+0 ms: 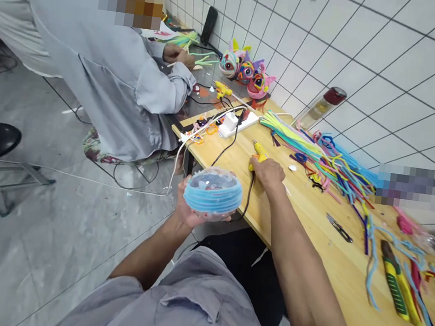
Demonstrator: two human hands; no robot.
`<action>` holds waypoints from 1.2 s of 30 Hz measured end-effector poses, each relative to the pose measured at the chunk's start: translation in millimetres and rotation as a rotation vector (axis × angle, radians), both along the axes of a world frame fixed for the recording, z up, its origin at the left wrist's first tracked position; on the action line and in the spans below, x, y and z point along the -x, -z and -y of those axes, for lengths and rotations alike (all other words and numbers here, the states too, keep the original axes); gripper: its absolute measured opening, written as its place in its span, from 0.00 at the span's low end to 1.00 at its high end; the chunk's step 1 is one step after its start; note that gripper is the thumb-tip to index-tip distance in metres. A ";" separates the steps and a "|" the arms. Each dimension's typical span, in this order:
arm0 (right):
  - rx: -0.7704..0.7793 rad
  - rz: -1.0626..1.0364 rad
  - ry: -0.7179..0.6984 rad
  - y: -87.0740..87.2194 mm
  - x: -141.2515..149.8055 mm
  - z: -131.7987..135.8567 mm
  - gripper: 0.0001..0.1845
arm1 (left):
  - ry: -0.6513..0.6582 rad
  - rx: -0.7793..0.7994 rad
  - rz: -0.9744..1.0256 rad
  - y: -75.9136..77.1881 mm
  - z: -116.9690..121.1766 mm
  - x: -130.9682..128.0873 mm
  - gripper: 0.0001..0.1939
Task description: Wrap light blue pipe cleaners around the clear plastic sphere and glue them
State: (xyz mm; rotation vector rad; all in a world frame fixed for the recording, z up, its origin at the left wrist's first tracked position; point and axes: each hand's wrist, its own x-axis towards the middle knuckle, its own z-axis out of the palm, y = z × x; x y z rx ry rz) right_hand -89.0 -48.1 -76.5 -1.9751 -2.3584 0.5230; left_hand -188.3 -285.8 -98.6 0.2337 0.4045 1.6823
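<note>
My left hand is wrapped round a clear plastic bowl-like shell, its side ringed with rows of light blue pipe cleaner. The shell is held just off the table's front edge, tilted so that its hollow top shows. On the table, my right hand closes round a yellow hot glue gun, whose nozzle points away toward the wall. A dark cord hangs from the gun. Some fingertips of both hands are hidden behind what they hold.
A white power strip with cords lies beyond the glue gun. Bundled pipe cleaners, a utility knife and pliers lie rightward. A co-worker sits at left, near colourful fish-like figures and another yellow glue gun.
</note>
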 end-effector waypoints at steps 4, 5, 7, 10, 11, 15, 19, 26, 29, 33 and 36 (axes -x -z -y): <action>0.021 -0.245 0.124 0.3 -16.8 2.6 0.20 | -0.159 -0.015 -0.161 -7.0 7.6 -8.1 0.37; 0.042 -0.327 0.140 -0.8 -26.7 5.4 0.17 | -0.193 -0.028 -0.210 -6.8 7.4 -11.3 0.37; 0.094 -0.517 0.168 -4.8 -54.0 15.1 0.16 | -0.237 -0.053 -0.316 -4.2 3.0 -18.7 0.39; 0.133 -0.819 0.208 -13.9 -110.3 37.8 0.19 | -0.250 -0.071 -0.456 1.8 -11.9 -32.1 0.37; 0.135 -0.905 0.221 -16.9 -131.7 46.4 0.21 | -0.245 -0.077 -0.492 3.6 -18.3 -36.8 0.36; 0.271 -1.269 0.244 -21.0 -218.4 75.8 0.29 | -0.215 -0.142 -0.644 6.6 -46.4 -55.8 0.36; 0.298 -1.521 0.287 -15.5 -284.0 97.1 0.27 | -0.185 -0.199 -0.757 7.6 -73.1 -73.7 0.35; -0.098 -1.472 0.409 -11.2 -319.4 127.7 0.22 | -0.193 -0.189 -0.845 18.6 -100.7 -96.8 0.35; -0.208 -1.393 0.446 -7.0 -318.0 132.9 0.16 | -0.194 -0.189 -0.896 21.7 -108.8 -103.2 0.36; -0.060 -1.402 0.422 -2.4 -315.9 137.0 0.16 | -0.211 -0.150 -0.985 22.7 -122.1 -108.7 0.36; 0.090 -1.464 0.344 -4.6 -315.0 138.6 0.19 | -0.178 -0.115 -1.045 19.8 -133.5 -109.9 0.37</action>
